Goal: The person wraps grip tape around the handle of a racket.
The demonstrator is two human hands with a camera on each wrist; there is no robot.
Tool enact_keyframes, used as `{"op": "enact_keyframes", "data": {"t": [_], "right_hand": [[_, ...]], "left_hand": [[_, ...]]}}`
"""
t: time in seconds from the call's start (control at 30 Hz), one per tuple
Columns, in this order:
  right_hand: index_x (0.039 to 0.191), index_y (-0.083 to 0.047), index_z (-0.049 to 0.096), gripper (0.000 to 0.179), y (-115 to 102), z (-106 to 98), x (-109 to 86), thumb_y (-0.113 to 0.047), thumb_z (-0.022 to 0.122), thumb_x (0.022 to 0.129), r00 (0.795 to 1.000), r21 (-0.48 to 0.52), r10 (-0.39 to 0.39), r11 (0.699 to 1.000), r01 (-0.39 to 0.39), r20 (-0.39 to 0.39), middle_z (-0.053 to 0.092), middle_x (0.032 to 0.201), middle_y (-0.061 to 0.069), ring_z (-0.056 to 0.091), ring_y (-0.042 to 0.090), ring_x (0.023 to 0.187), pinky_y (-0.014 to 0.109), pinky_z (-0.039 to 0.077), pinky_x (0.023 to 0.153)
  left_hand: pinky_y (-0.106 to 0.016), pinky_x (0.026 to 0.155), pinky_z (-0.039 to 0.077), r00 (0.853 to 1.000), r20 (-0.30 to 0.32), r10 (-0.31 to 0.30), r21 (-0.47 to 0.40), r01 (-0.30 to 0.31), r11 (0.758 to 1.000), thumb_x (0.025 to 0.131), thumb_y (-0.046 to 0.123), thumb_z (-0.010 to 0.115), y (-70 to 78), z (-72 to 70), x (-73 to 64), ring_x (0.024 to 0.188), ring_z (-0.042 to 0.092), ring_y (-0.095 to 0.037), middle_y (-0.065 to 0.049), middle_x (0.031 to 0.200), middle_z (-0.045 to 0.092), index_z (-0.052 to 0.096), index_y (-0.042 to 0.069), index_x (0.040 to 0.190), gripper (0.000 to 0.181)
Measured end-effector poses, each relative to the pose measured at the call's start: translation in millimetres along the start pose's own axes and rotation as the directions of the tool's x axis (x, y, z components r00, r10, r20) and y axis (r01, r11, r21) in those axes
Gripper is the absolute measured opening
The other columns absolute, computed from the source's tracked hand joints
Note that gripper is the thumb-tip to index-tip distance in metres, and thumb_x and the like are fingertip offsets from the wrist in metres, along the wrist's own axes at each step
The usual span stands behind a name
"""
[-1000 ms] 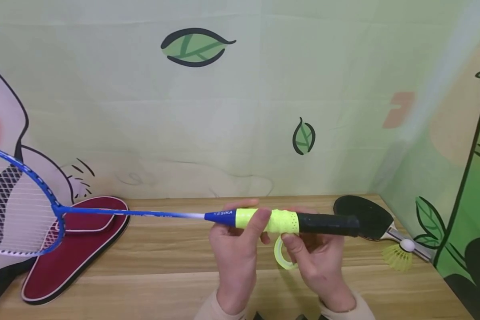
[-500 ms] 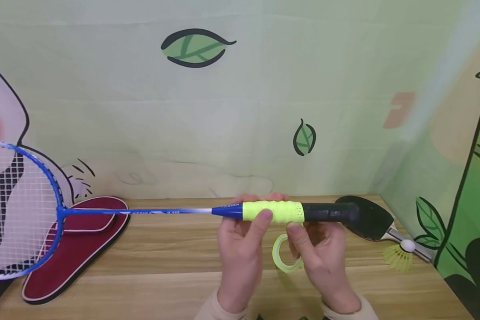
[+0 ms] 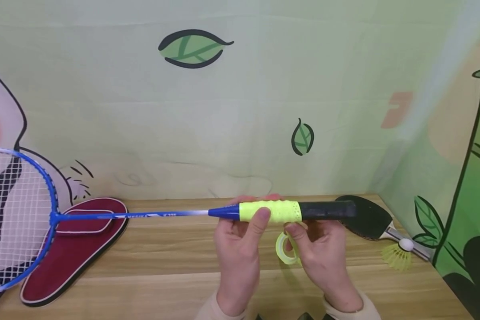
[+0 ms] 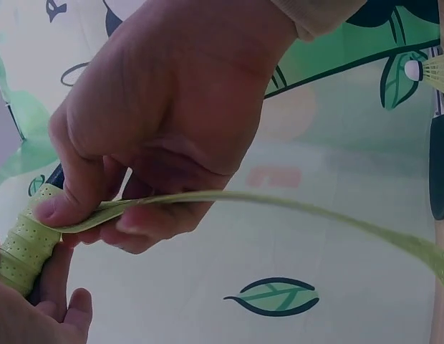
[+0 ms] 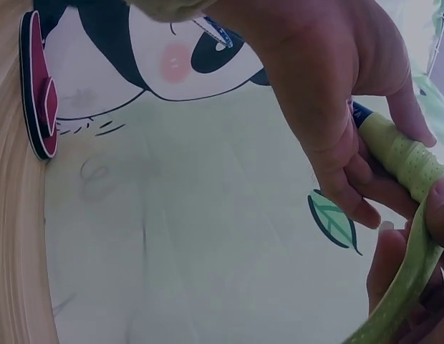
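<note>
A blue-and-white badminton racket (image 3: 160, 214) lies level across the head view, its strung head at the left edge. My left hand (image 3: 238, 258) holds the handle near the blue cone, thumb on the neon-yellow overgrip (image 3: 281, 210). That perforated wrap covers the upper handle in overlapping turns; the black handle end (image 3: 326, 210) is bare. Between thumb and fingers my right hand (image 3: 324, 262) pinches the loose overgrip strip (image 4: 301, 206) at the edge of the wrap. From there the strip runs off in a long curve, seen as a loop below the handle in the head view.
On the wooden table (image 3: 164, 284), a dark red racket case (image 3: 76, 253) lies at the left. Back right are a black table-tennis paddle (image 3: 364, 218) and a yellow shuttlecock (image 3: 398, 255). A printed cloth wall (image 3: 248, 98) stands behind.
The racket has turned about its length, so its strings face me more and the cone's lettering has rolled upward. Handle and hands rose slightly; the loose strip's loop has shifted.
</note>
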State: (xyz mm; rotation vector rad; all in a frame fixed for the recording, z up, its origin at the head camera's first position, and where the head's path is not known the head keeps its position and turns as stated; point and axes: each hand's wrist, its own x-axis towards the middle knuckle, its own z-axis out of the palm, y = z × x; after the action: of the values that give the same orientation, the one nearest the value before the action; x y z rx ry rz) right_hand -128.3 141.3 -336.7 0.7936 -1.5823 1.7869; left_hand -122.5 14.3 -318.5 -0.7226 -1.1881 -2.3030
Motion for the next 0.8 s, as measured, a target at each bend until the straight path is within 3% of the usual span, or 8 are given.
{"op": "enact_keyframes", "data": {"t": [0.27,0.53,0.8], "right_hand": [[0.112,0.010,0.063,0.030,4.3,-0.9,0.1,0.017,0.065,0.083,0.998,0.076,-0.051,0.996,0.049,0.031,0.069,0.093,0.009,0.054,0.014,0.052,0.024,0.044,0.035],[0.102,0.011,0.061,0.020,5.2,-0.6,0.0,0.017,0.064,0.084,0.996,0.113,-0.064,0.992,0.057,0.060,0.065,0.079,0.009,0.055,0.016,0.049,0.026,0.048,0.037],[0.126,0.014,0.050,0.042,8.4,0.0,-0.6,0.010,0.064,0.087,0.990,0.219,-0.102,0.973,0.079,0.095,0.064,0.074,0.010,0.056,0.016,0.053,0.027,0.040,0.032]], "left_hand": [[-0.041,0.088,0.056,0.998,-0.056,-0.010,0.026,0.012,1.000,0.092,0.002,0.065,1.4,-0.1,-2.6,0.100,0.065,-0.041,-0.030,0.103,0.067,0.054,-0.003,0.105,0.018],[-0.038,0.084,0.057,0.995,-0.098,-0.036,0.034,0.040,0.999,0.090,0.002,0.067,2.1,0.4,-2.2,0.095,0.067,-0.033,-0.021,0.097,0.070,0.057,0.004,0.101,0.015],[-0.030,0.076,0.055,0.982,-0.173,-0.073,0.078,0.088,0.993,0.083,0.001,0.075,0.8,0.7,-2.2,0.085,0.064,-0.019,-0.007,0.089,0.066,0.059,-0.001,0.096,0.020]]}}
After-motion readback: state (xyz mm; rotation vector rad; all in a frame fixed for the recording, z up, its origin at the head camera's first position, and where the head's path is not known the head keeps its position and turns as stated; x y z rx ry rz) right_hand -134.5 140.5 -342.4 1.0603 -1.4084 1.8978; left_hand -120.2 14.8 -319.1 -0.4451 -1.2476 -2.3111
